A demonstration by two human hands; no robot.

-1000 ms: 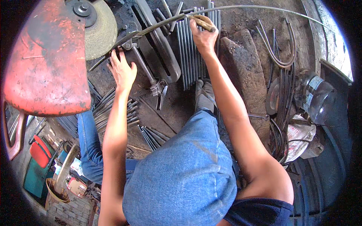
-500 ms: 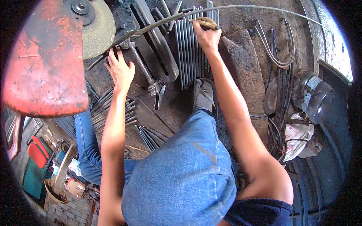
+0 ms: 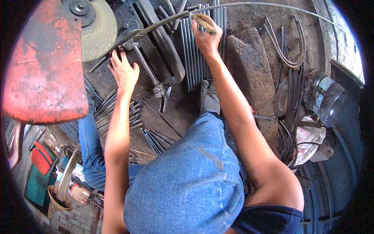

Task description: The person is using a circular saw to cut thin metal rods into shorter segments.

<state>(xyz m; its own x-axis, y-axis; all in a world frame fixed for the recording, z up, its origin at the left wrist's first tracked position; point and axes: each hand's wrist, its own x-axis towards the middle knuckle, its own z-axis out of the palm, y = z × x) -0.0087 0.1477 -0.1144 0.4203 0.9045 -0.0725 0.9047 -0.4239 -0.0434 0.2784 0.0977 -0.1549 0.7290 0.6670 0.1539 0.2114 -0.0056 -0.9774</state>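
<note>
A long thin metal rod (image 3: 171, 18) runs across the far side and appears curved. My left hand (image 3: 124, 73) has its fingers stretched out, with the fingertips against the rod beside the vise clamp (image 3: 133, 39); the thumb stands apart. In my right hand (image 3: 207, 39) is a thick tan pen-like stick (image 3: 206, 25), its far end at the rod. Beneath that hand lies a row of cut metal rods (image 3: 191, 58). To the left of my left hand is a cut-off saw's abrasive disc (image 3: 100, 33) under a worn red guard (image 3: 44, 74).
A clamp screw with a handle (image 3: 146, 64) stands near my left forearm. More cut rods (image 3: 120, 111) lie in bundles at the left. On the right are a rusty block (image 3: 249, 66), a bent U-shaped rod (image 3: 289, 62), a wrench (image 3: 265, 117) and a clear plastic bottle (image 3: 327, 97).
My right hand has shifted slightly left along the rod, and the stick in it has tilted more steeply. My left hand stays by the clamp.
</note>
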